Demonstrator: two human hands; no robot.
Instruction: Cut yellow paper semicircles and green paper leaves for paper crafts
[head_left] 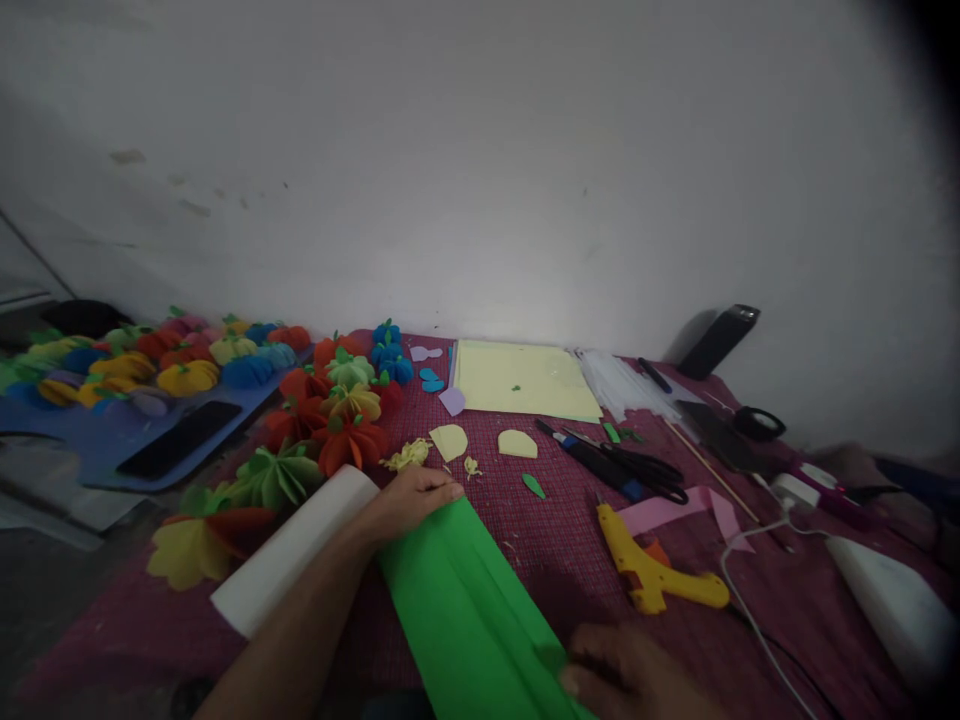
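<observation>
A folded sheet of bright green paper point(472, 610) slants across the front of the table. At its far end my left hand point(411, 500) is closed on the paper, thumb and fingers together. My right hand point(637, 672), slightly blurred, has its fingers curled at the paper's near right edge. Beside my left forearm lies a white roll point(296, 550), partly covered by the arm. Just beyond the left hand are crumpled yellow scraps point(409, 455) and two rounded cream paper pieces, one of them a half-round stack point(517, 444). A small green paper leaf point(534, 486) lies nearby.
Folded paper pumpkins point(351, 440) crowd the left, more on a blue board point(75, 440) with a black phone point(180, 440). Cream sheets point(525, 380) lie by the wall. On the right are black-handled scissors point(645, 470), a cutter point(592, 460), a yellow glue gun point(652, 570) and a white cable point(757, 620).
</observation>
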